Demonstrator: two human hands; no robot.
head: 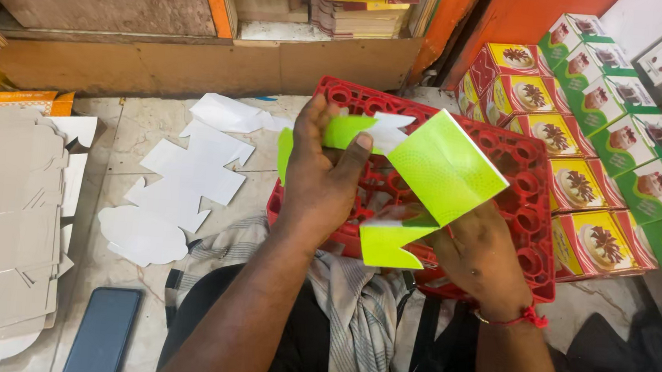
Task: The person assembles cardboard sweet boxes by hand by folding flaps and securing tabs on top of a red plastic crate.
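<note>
Nearest to the camera are the person's two forearms, which rise from a lap covered with a striped cloth (353,306) and dark clothes. Both hands work on one lime-green box blank (443,167), a flat printed card with white inside faces that is half folded. Its left hand (323,185) grips the upper flaps of the blank, the thumb pressed on the green flap and the fingers closed behind it. Its right hand (479,257) holds the lower part from underneath, fingers curled around the card, and a red thread is tied at the wrist. So the blank is in the air between the two hands, just above a red plastic crate (532,182) that stands on the floor in front of the person. To the right of the crate, finished small boxes (617,145) in red, yellow and green stand in close rows. On the left, white flat blanks (190,175) lie spread on the floor (122,138), and further left a stack of grey cardboard sheets (1,223) lies beside them. Near the left knee a dark phone (103,333) lies face up on the floor.
</note>
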